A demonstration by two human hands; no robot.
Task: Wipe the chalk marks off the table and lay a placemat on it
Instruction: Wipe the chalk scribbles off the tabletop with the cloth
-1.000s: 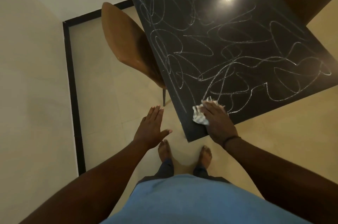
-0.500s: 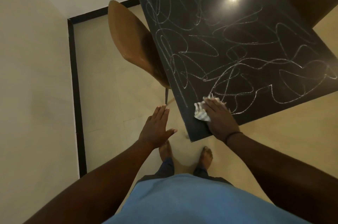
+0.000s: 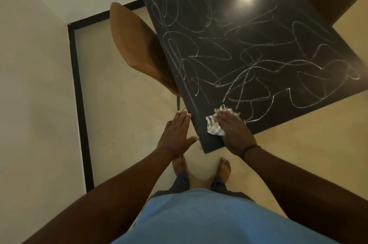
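Change: since half a second ago the left hand (image 3: 176,135) has come closer to the table's left edge, its fingertips now at or just beside that edge; the right hand (image 3: 235,131) stays pressed on the cloth near the same corner.
Table: black, glossy rectangular tabletop (image 3: 229,30), seen from above, one corner pointing toward the person.
Chalk marks: white looping chalk scribbles (image 3: 245,82) cover nearly the whole top, including the strip just ahead of the cloth.
Cloth: small crumpled white-and-grey striped cloth (image 3: 213,127) lies on the tabletop near the close corner, mostly under the right palm.
Right hand: flat, fingers straight and together, pressing the cloth down; a dark band circles the wrist.
Left hand: flat, fingers straight and together, thumb spread out, holding nothing; whether it touches the edge cannot be told.
Chair: brown rounded chair (image 3: 137,48) tucked under the table's left side.
Floor: pale beige tiled floor (image 3: 111,104); bare feet stand below the corner.
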